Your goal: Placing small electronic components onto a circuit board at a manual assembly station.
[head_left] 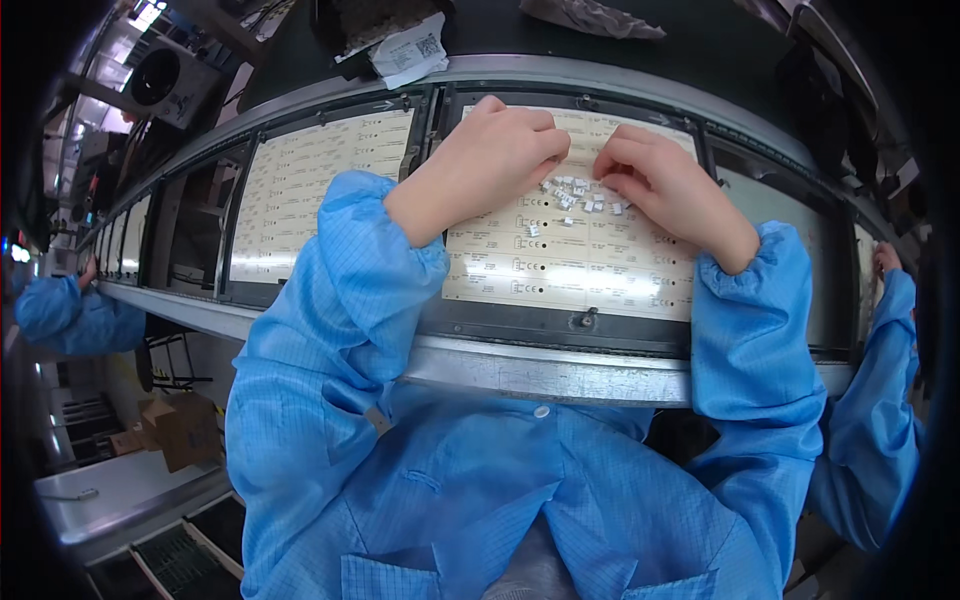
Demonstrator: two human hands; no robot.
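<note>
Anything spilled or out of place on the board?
Small white parts lie loose and unaligned on the cream board by the right hand, a couple apart from the heap. Looks untidy, possibly deliberate. No damage discernible.

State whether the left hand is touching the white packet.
Apart: the head view shows a clear gap, with metal rail between the left hand and the white packet.

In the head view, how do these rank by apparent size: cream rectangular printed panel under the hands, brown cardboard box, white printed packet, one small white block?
1. Cream printed panel
2. Brown cardboard box and white printed packet: too alike to rank
3. Small white block
</note>
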